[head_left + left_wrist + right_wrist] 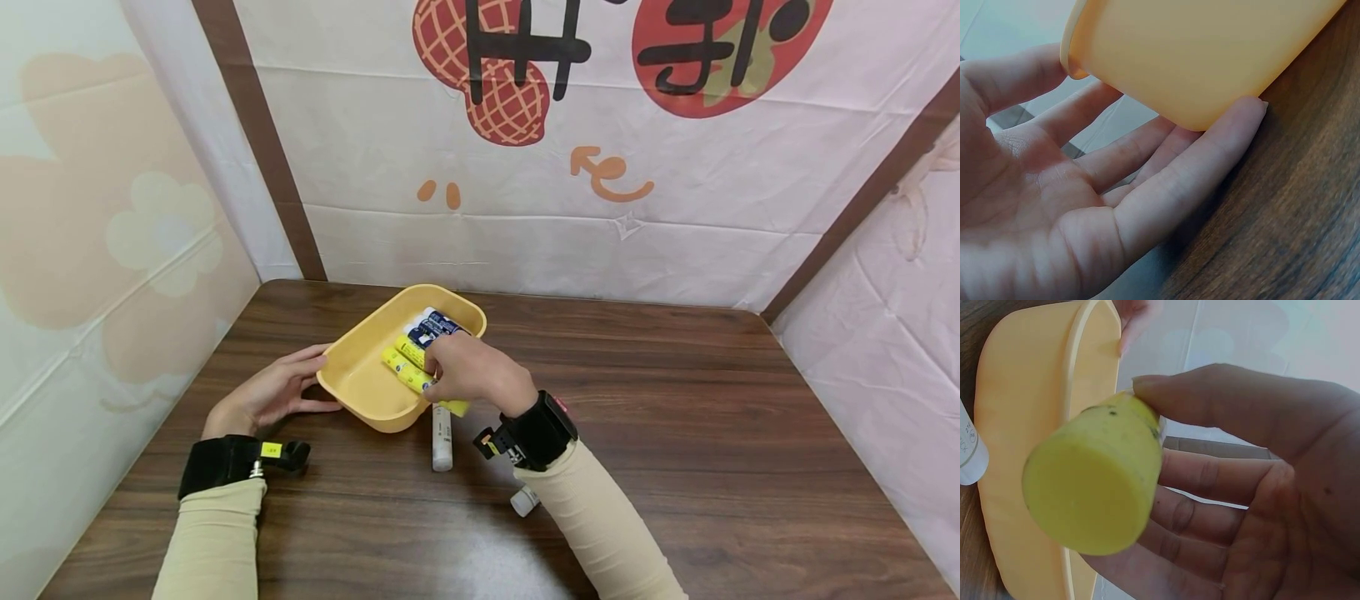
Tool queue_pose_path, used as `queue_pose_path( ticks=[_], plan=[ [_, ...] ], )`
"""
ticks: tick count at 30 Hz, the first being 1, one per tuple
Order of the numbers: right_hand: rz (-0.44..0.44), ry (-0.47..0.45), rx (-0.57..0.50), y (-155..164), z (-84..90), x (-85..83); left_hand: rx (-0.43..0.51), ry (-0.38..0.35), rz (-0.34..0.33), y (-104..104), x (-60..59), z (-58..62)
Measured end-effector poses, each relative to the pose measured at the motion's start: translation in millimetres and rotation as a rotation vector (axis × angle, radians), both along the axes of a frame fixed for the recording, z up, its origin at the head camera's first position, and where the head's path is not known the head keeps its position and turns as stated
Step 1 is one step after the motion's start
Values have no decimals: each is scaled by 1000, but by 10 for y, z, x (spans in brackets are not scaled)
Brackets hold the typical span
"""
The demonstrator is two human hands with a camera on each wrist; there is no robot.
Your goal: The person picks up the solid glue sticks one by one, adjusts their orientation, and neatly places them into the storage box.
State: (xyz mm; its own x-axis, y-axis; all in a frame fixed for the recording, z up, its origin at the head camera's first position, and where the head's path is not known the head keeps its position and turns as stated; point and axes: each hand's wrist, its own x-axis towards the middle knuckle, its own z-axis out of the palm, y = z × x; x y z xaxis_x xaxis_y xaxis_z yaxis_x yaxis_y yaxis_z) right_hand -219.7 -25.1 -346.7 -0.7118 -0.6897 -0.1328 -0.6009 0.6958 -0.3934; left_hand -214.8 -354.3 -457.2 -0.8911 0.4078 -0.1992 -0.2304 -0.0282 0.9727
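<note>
A yellow plastic tray (356,379) stands at the left rear of the table, holding yellow glue sticks (406,370) and dark blue ones with white caps (437,326) side by side. My left hand (281,392) holds its near left corner; in the left wrist view the thumb (1210,147) lies against the lower wall and a finger touches the rim. Over the tray's right edge, my right hand (476,371) pinches a yellow glue stick (1094,481) between thumb and fingers, its round end towards the wrist camera. The fingers partly hide the blue sticks in the head view.
One white glue stick (442,439) lies on the wooden table (675,417) just in front of the tray. Another white tube (524,501) pokes out from beneath the right forearm. A printed cloth (360,150) hangs behind the table, with more cloth on both sides.
</note>
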Motion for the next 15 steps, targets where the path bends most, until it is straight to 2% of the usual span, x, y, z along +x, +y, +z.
queue_pose_path(
  ticks=[8, 15],
  plan=[
    [32, -8, -9, -48, -2, -43, 3, 4, -8, -2, -17, -13],
    [9, -38, -10, -94, 1, -67, 15, 6, -21, -8, -30, -20]
  ],
)
